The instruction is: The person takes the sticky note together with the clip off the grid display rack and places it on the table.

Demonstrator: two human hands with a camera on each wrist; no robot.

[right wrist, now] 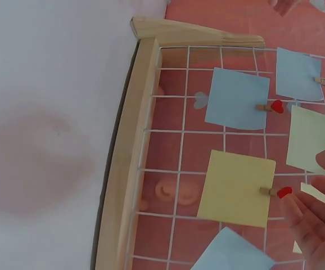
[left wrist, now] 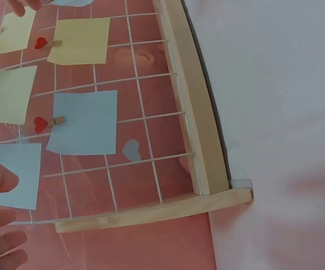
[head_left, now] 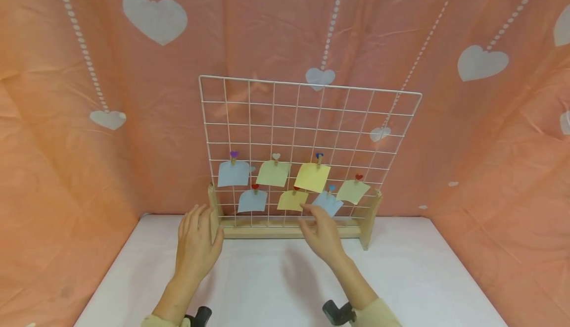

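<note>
Paper notes in blue, pale green and yellow hang by small wooden clips with hearts on a white wire grid (head_left: 307, 124). In the head view my right hand (head_left: 324, 235) is in front of the lower yellow note (head_left: 290, 201), thumb and fingers apart. From the right wrist, its fingertips appear beside that note's red heart clip (right wrist: 284, 192); whether they touch it I cannot tell. My left hand (head_left: 196, 243) is raised by the grid's left wooden foot (head_left: 213, 203), fingers extended and holding nothing. Its thumb (left wrist: 2, 175) overlaps a blue note (left wrist: 25, 163) in the left wrist view.
The grid stands in a wooden base (head_left: 285, 232) on a white table (head_left: 249, 277). Behind and at both sides hangs an orange-pink curtain (head_left: 276, 30) printed with pale hearts. Black wrist devices (head_left: 337, 312) show near the sleeves.
</note>
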